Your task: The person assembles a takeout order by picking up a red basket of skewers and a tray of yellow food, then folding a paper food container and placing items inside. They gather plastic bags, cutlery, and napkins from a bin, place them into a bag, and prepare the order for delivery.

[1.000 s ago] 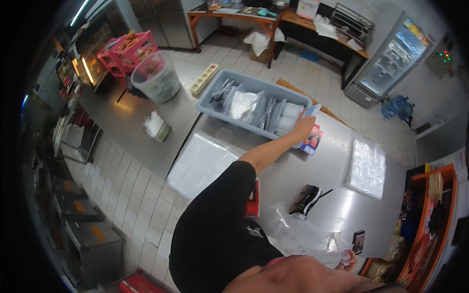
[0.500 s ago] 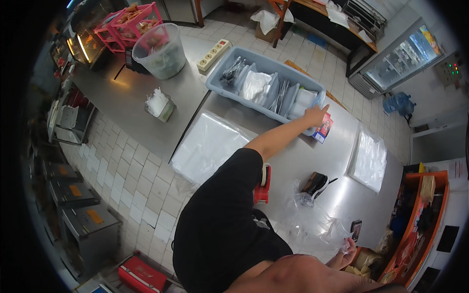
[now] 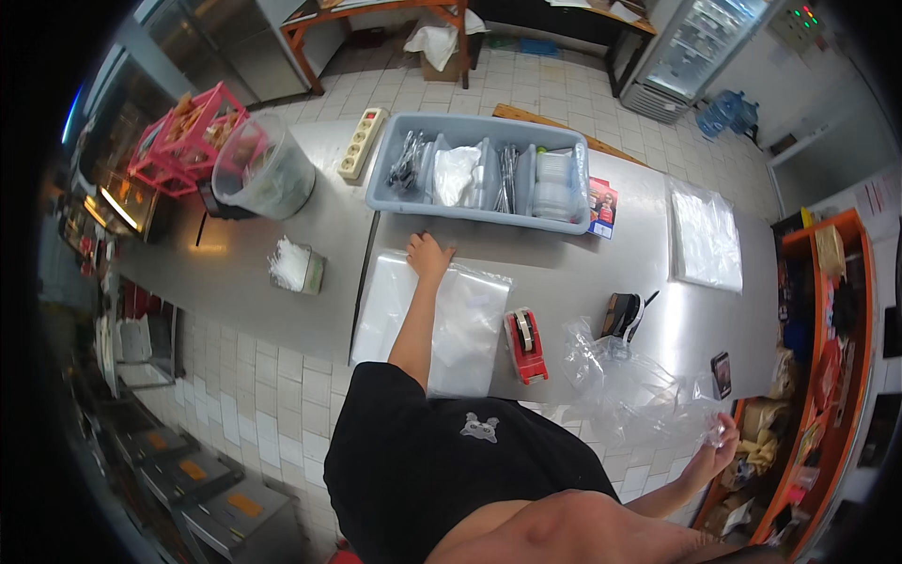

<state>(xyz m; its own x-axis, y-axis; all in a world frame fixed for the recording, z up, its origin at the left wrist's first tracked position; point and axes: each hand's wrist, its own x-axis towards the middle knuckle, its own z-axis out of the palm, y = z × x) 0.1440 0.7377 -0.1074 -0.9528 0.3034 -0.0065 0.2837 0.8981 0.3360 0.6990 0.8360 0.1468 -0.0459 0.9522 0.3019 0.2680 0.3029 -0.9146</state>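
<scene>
My left hand (image 3: 429, 254) reaches over the far edge of a stack of clear plastic sheets or bags (image 3: 470, 324). Its fingers are apart and nothing shows in them; whether it touches the table I cannot tell. At the lower right, my right hand (image 3: 722, 442) pinches one end of a crumpled clear plastic bag (image 3: 639, 399), which spreads over the table's near edge. Between stack and bag sits a red tape dispenser (image 3: 526, 346). A dark brown and black object (image 3: 622, 315) lies at the bag's far end. Beyond my left hand stands a grey-blue divided tray (image 3: 451, 218).
The tray holds black and white plastic goods and a clear-lidded stack. Next to it are a power strip (image 3: 362, 144) and a colourful printed card (image 3: 603, 209). A clear bucket (image 3: 272, 183), a tub of white sticks (image 3: 297, 267), a packet of bags (image 3: 705, 240) and a phone (image 3: 721, 375) rest on the table.
My left hand has moved left, from the tray's right end to the far edge of the plastic stack. The view has turned. My right hand still holds the bag.
</scene>
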